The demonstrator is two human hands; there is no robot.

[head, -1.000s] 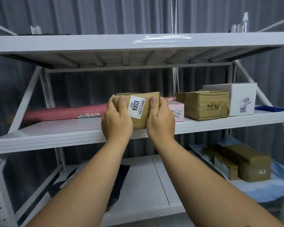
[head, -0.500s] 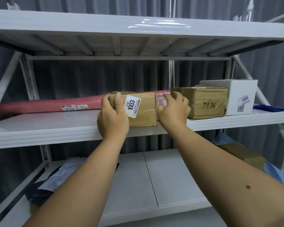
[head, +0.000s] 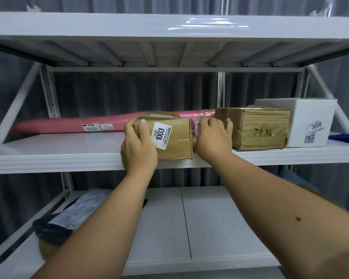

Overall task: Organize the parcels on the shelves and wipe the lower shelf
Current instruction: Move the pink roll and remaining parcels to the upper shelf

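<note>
Grey corrugated walls close in behind a white metal shelving rack (head: 48,158) with three boards in sight. Since half a second ago little has shifted: the brown taped cardboard parcel labelled 1003 (head: 169,137) still sits at the front edge of the middle shelf, and the right hand (head: 212,139) has slid a touch further into the gap beside it.

The left hand (head: 138,146) grips the parcel's left end, thumb laid up over its front face and fingers wrapped round the corner. The right hand reaches just past the parcel's right end, fingers curled over a small pink box (head: 196,128) wedged between this parcel and the next; it looks to be taking hold of that box, though most of the box is hidden.

Behind these lies a long pink wrapped roll (head: 69,125) with white labels, running along the back of the shelf. To the right stands a larger brown cardboard carton marked 7936 (head: 260,129), touching a white cardboard box labelled 3008 (head: 306,121). A strip of something dark blue (head: 343,136) shows at the far right of the same board.

Down on the lower shelf (head: 210,228), white panels meet at a seam. At its left end lie a pale plastic mailer bag (head: 79,210) over a dark bag (head: 52,232), with something yellowish-brown beneath at the edge. Blue fabric (head: 290,174) peeks out at the right.
</note>
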